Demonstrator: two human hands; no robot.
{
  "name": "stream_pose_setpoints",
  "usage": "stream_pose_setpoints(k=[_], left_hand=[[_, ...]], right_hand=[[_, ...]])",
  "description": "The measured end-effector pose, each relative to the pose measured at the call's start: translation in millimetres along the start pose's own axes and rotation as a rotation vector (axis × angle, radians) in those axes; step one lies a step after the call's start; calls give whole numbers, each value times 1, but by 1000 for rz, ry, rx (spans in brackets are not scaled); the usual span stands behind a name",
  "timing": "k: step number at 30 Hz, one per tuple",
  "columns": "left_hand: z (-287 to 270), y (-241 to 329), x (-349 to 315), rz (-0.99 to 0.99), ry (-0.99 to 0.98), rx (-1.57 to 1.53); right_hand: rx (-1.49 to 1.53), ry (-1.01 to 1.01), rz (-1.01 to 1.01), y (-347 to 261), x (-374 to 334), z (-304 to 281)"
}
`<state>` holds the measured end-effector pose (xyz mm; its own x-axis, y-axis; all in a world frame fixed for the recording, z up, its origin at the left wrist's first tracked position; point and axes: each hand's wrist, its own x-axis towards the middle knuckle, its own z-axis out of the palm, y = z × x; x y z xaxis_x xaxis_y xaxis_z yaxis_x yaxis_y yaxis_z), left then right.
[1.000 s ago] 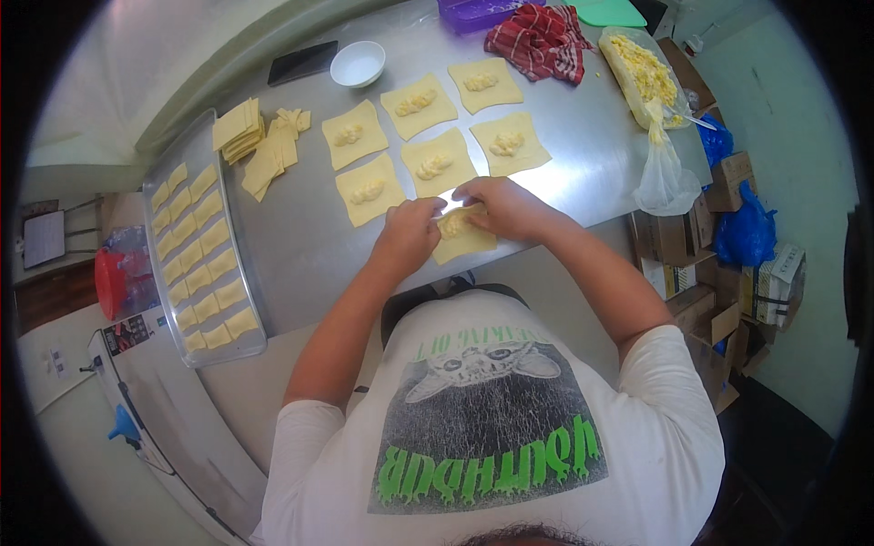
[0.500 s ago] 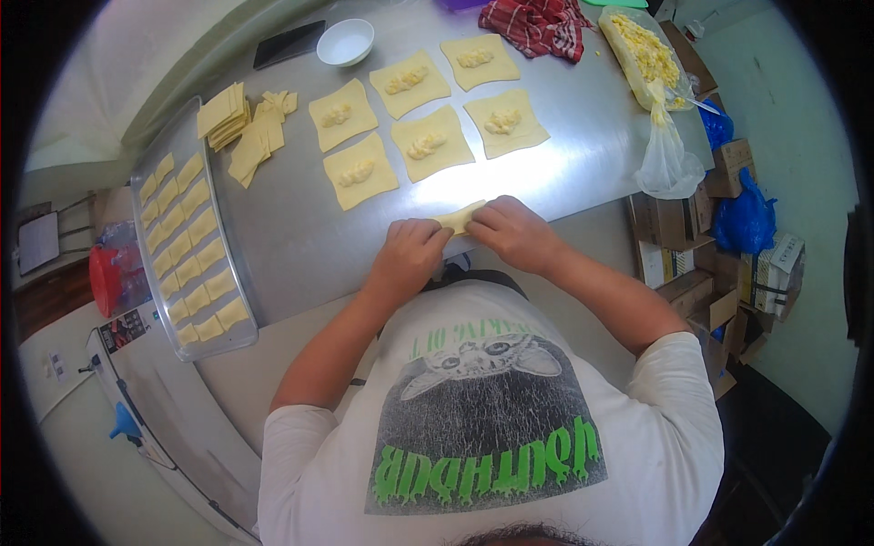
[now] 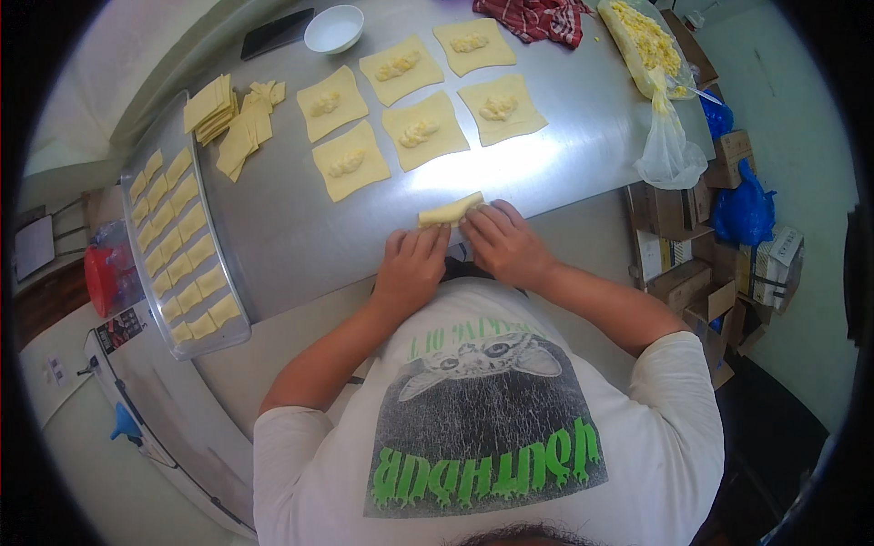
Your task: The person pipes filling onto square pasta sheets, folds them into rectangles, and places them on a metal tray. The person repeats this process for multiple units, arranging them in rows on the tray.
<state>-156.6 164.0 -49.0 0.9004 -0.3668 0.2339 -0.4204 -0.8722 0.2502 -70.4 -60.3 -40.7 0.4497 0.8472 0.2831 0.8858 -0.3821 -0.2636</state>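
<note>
At the table's near edge lies a pale yellow dough roll [image 3: 449, 210], folded into a narrow strip. My left hand [image 3: 414, 264] has its fingers bent together on the roll's near left side. My right hand [image 3: 507, 239] grips its right end, fingers pressed close. The thumbs are mostly hidden, as is anything inside the roll. Beyond my hands lie several flat dough squares [image 3: 398, 66], each with a crumbly pale yellow filling [image 3: 420, 133] heaped in the middle.
To the left, a metal tray [image 3: 238, 338] carries rows of small folded dough pieces. Stacked dough sheets [image 3: 210, 106] lie beside it. Farther back are a white bowl [image 3: 334, 30], a dark flat device [image 3: 276, 35] and a red checked cloth [image 3: 539, 18]. A filling bag [image 3: 672, 156] sits far right, above cardboard boxes [image 3: 669, 214].
My fingers have drawn back toward me to the roll's near side, so more of it shows, now as a folded strip. The whole view has shifted slightly.
</note>
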Motion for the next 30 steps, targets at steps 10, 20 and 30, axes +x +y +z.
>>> stream_pose_setpoints(k=[10,20,30], left_hand=[[-3,25,-10,-67,38,212],[0,16,-12,14,-175,16],[16,6,-5,-255,-197,-128]], right_hand=[[-52,-104,153,-18,-21,11],[-51,-33,154,-14,-34,15],[-37,-214,292,-18,-6,19]])
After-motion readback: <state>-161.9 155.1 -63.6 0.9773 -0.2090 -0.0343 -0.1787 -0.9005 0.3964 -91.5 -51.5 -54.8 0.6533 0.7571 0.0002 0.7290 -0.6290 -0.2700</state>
